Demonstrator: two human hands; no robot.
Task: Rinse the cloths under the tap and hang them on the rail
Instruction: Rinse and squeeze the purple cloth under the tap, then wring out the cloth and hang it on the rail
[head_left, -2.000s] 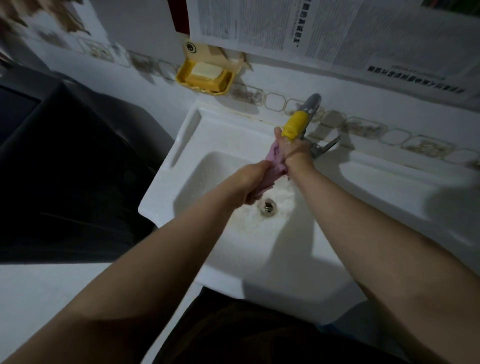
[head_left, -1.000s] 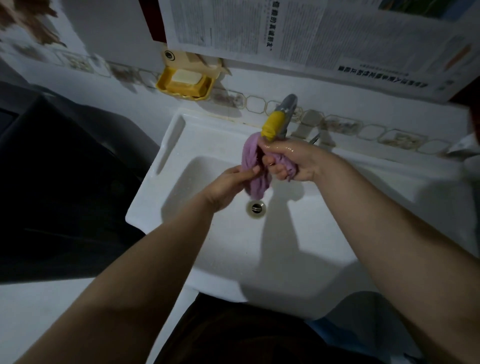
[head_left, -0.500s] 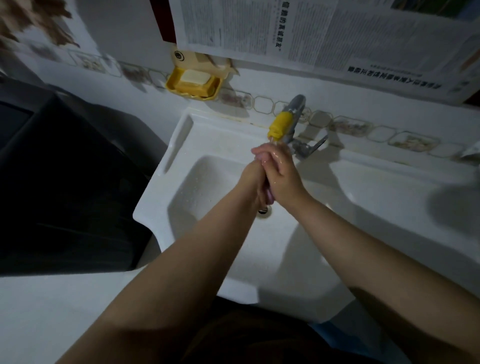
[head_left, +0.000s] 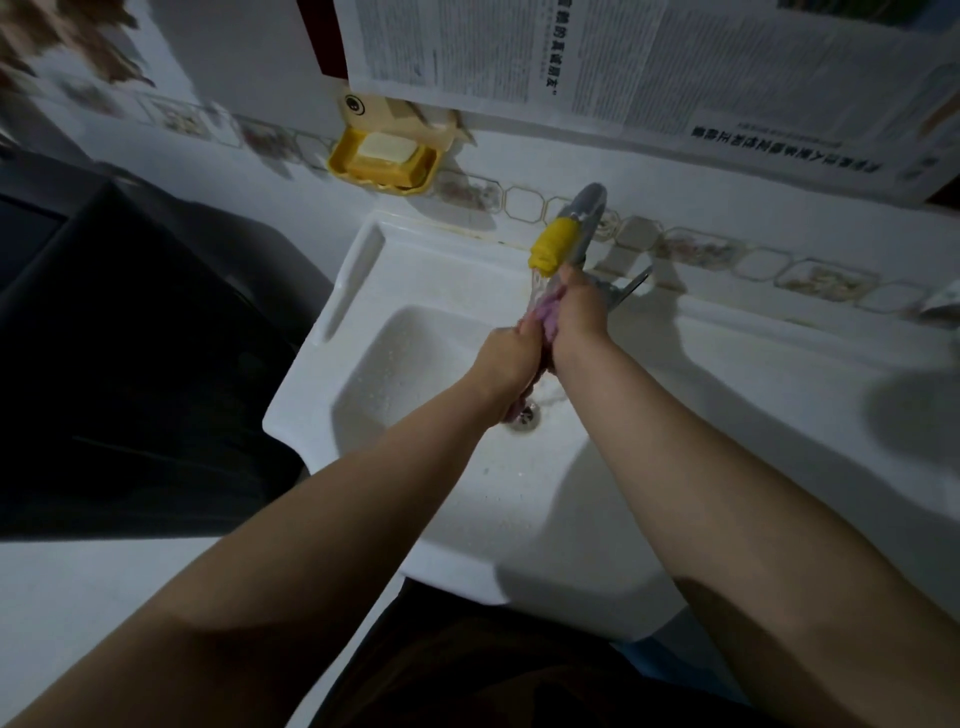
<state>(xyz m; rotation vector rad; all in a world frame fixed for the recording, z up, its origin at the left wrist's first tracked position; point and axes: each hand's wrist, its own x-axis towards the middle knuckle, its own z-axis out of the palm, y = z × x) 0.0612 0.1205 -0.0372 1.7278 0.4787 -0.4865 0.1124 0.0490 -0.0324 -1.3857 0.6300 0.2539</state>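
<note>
A purple cloth (head_left: 545, 312) is bunched between both my hands, just below the tap (head_left: 584, 213) with its yellow spout cover (head_left: 551, 245). Water runs from the spout onto the cloth. My left hand (head_left: 504, 358) grips the lower part of the cloth, above the drain (head_left: 524, 415). My right hand (head_left: 579, 312) grips the upper part, close under the spout. Most of the cloth is hidden by my fingers. No rail is in view.
The white sink (head_left: 395, 358) has a wet basin and a wide ledge to the right. A yellow soap dish (head_left: 384, 161) with a soap bar hangs on the wall at the back left. Newspaper (head_left: 597, 57) covers the wall above. A dark appliance (head_left: 119, 353) stands left.
My hands, clasped together over the cloth half a second ago, have drawn slightly apart along it, and a bit of purple cloth shows between them under the running water.
</note>
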